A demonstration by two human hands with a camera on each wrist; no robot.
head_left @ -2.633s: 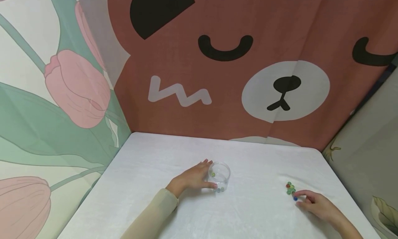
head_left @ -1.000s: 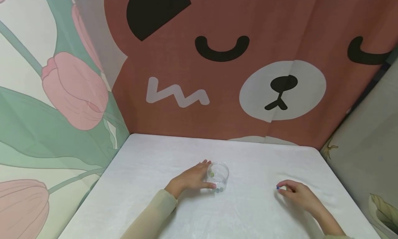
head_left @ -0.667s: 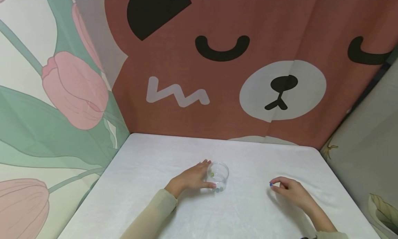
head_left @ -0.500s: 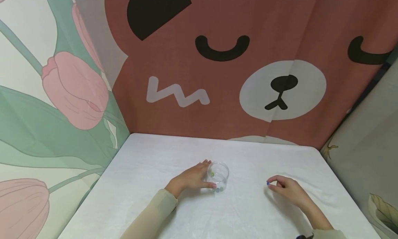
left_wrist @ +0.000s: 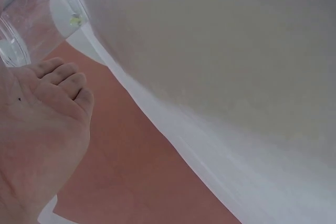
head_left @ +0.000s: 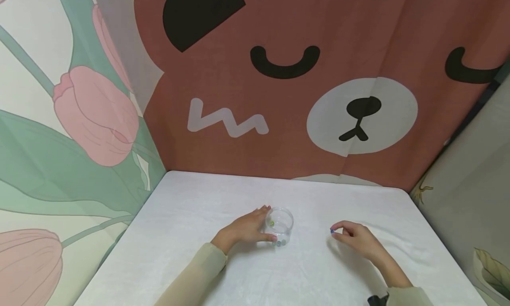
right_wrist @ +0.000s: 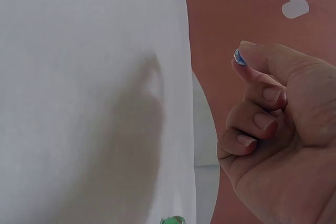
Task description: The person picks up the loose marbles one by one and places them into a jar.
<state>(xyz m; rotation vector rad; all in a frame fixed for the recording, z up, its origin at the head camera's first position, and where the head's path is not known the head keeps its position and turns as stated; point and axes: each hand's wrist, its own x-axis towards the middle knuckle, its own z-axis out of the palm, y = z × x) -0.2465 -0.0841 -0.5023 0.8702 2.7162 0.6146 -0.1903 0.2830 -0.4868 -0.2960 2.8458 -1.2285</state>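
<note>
Hands [head_left: 247,226] [head_left: 354,236] at cup [head_left: 289,231], half-hidden marble [right_wrist: 239,56]

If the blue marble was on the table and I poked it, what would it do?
The blue marble would probably roll easily, since it looks round and the white tabletop looks flat. It may be slippery, because it looks smooth and glassy. It's likely light: the right hand holds it in a small pinch.

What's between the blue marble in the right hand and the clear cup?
In the head view, only a bare stretch of white tablecloth shows between the blue marble and the clear cup.
</note>
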